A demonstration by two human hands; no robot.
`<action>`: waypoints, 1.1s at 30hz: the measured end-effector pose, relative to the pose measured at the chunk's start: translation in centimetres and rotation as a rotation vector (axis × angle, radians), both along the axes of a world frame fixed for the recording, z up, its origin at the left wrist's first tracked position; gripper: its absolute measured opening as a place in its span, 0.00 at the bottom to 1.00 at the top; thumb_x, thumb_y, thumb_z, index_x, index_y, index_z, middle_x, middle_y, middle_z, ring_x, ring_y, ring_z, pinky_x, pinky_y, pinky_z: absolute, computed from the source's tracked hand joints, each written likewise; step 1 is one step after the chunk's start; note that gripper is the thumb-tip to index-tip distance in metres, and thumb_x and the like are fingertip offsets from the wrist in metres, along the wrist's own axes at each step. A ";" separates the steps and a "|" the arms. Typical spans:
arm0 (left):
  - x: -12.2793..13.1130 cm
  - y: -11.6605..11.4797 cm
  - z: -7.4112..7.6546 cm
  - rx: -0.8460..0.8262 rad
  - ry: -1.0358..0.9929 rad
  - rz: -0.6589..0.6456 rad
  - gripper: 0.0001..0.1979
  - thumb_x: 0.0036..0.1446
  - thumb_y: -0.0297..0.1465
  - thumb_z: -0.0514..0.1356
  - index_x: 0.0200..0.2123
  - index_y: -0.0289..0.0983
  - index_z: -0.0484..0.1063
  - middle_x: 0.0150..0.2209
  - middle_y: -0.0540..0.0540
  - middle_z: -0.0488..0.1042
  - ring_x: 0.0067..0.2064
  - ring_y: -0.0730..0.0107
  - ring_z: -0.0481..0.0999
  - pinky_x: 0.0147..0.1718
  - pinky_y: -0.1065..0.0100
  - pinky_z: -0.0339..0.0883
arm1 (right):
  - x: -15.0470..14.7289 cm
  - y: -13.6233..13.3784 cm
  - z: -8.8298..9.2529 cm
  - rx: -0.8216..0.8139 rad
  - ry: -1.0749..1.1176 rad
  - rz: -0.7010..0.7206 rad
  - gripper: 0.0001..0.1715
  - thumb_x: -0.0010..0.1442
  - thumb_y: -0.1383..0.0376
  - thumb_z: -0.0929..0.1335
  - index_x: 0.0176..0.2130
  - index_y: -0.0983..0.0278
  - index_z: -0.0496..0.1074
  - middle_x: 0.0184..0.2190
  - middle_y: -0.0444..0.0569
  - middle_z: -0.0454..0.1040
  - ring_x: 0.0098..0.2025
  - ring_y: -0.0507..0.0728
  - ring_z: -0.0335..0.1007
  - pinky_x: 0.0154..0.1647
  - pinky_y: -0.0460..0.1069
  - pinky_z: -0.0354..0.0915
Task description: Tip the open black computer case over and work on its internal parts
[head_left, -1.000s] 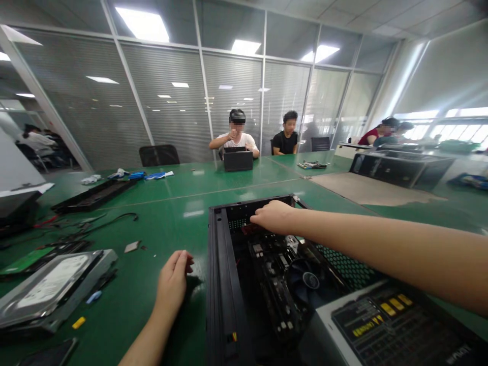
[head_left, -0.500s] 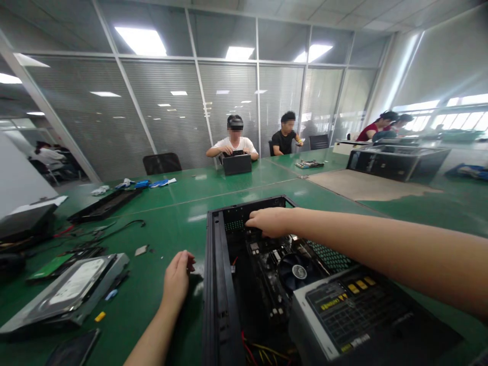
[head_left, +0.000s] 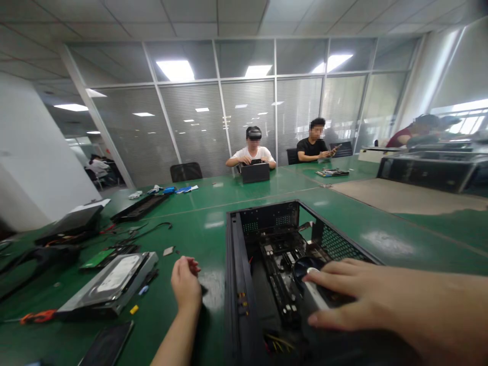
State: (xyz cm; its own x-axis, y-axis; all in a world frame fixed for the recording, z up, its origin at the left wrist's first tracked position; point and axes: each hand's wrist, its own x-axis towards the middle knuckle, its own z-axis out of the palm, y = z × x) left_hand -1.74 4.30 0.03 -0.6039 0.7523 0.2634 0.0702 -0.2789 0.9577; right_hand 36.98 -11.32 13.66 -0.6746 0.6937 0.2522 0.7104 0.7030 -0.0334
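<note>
An open black computer case (head_left: 233, 264) lies on the green table, with a motherboard (head_left: 276, 272) and a round cooling fan (head_left: 301, 269) inside. My right hand (head_left: 358, 295) is open, its thumb and fingers spread over the power supply (head_left: 315, 296). Most of that unit is hidden beneath the hand, and I cannot tell how firmly they touch. To the left of the case, my left hand (head_left: 186, 282) rests on the table with its fingers curled in. Whether anything lies inside those fingers is hidden.
On the left lie a hard drive (head_left: 118, 279) on a metal bracket, an orange-handled screwdriver (head_left: 38, 316), a phone-like black slab (head_left: 109, 343) and a green circuit board (head_left: 99, 258). Across the table sit two people, one behind a black box (head_left: 255, 173). Another case (head_left: 423, 170) stands right.
My right hand has come from the far end of the case back to the power supply, and its fingers have spread. My left hand stays beside the case. The view has shifted.
</note>
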 end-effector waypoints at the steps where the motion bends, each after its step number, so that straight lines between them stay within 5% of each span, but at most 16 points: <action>1: -0.2 0.0 0.1 -0.004 -0.012 0.044 0.16 0.61 0.44 0.52 0.31 0.38 0.68 0.27 0.52 0.68 0.26 0.73 0.68 0.26 0.72 0.63 | -0.6 2.8 1.3 -0.082 -0.044 0.096 0.46 0.43 0.57 0.77 0.60 0.44 0.68 0.64 0.47 0.63 0.60 0.66 0.64 0.57 0.59 0.62; 3: -0.5 -0.2 0.2 -0.024 -0.016 0.104 0.17 0.61 0.45 0.52 0.30 0.38 0.67 0.25 0.52 0.66 0.25 0.73 0.66 0.23 0.72 0.60 | -2.2 9.5 3.6 -0.206 -0.138 0.280 0.54 0.42 0.54 0.78 0.65 0.47 0.61 0.67 0.49 0.58 0.61 0.66 0.62 0.59 0.59 0.59; 5: -0.4 -0.2 0.2 -0.032 0.004 0.110 0.18 0.61 0.45 0.51 0.29 0.38 0.66 0.25 0.52 0.66 0.24 0.73 0.65 0.22 0.72 0.58 | -4.8 16.5 4.3 -0.159 -0.164 0.236 0.57 0.46 0.55 0.77 0.68 0.54 0.54 0.66 0.55 0.59 0.61 0.66 0.62 0.60 0.61 0.57; 8: -0.1 -0.3 0.0 -0.020 0.055 0.022 0.18 0.61 0.46 0.52 0.29 0.38 0.66 0.25 0.53 0.65 0.25 0.73 0.64 0.22 0.72 0.57 | -10.2 23.5 1.8 0.125 0.007 -0.146 0.34 0.63 0.65 0.64 0.66 0.64 0.56 0.62 0.62 0.63 0.61 0.66 0.59 0.62 0.65 0.49; 10: 0.1 -0.4 -0.1 -0.026 0.103 -0.053 0.18 0.62 0.46 0.52 0.29 0.39 0.66 0.25 0.53 0.64 0.25 0.73 0.64 0.23 0.73 0.57 | -14.0 24.7 -1.5 0.223 0.111 -0.326 0.28 0.65 0.71 0.59 0.63 0.67 0.58 0.59 0.65 0.65 0.59 0.66 0.59 0.62 0.66 0.47; 14: 0.5 -0.5 -0.4 -0.038 0.184 -0.147 0.18 0.63 0.46 0.53 0.28 0.38 0.66 0.24 0.53 0.64 0.26 0.73 0.64 0.25 0.73 0.59 | -18.3 22.6 -8.8 0.170 0.174 -0.249 0.25 0.61 0.71 0.62 0.58 0.63 0.64 0.54 0.58 0.69 0.55 0.62 0.63 0.60 0.60 0.52; 18: 0.9 -0.3 -0.7 -0.030 0.231 -0.211 0.19 0.63 0.46 0.53 0.27 0.38 0.67 0.24 0.52 0.65 0.26 0.73 0.65 0.26 0.73 0.60 | -17.1 20.6 -13.9 0.029 0.491 -0.067 0.23 0.57 0.72 0.66 0.52 0.62 0.67 0.50 0.52 0.71 0.50 0.58 0.68 0.54 0.55 0.59; 23: 1.0 -0.4 -0.7 -0.042 0.282 -0.264 0.20 0.62 0.47 0.54 0.28 0.38 0.68 0.25 0.51 0.67 0.27 0.72 0.66 0.26 0.72 0.61 | -12.4 17.6 -14.5 0.000 0.830 -0.107 0.18 0.57 0.72 0.66 0.48 0.60 0.68 0.44 0.48 0.71 0.41 0.55 0.70 0.48 0.53 0.64; 29: 0.7 -0.3 -0.9 -0.060 0.270 -0.274 0.20 0.61 0.48 0.55 0.29 0.37 0.68 0.25 0.51 0.68 0.27 0.71 0.67 0.26 0.72 0.61 | -7.2 10.3 -14.7 -0.135 0.818 -0.063 0.20 0.57 0.73 0.66 0.48 0.58 0.67 0.44 0.47 0.70 0.43 0.55 0.69 0.48 0.54 0.64; 33: 0.8 -0.2 -1.0 -0.068 0.310 -0.288 0.20 0.61 0.48 0.54 0.29 0.37 0.68 0.25 0.51 0.68 0.27 0.72 0.67 0.26 0.73 0.61 | -6.0 9.7 -14.3 -0.165 0.898 -0.043 0.16 0.59 0.71 0.66 0.47 0.59 0.68 0.42 0.48 0.69 0.43 0.55 0.69 0.48 0.53 0.65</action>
State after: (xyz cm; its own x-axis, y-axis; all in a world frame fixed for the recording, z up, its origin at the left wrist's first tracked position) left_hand -0.98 4.05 -0.93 -0.2662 0.9005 0.3438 0.2863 -0.2667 0.9203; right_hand 30.98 -1.60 -0.64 -0.2457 0.7876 0.5651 0.3947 0.6138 -0.6837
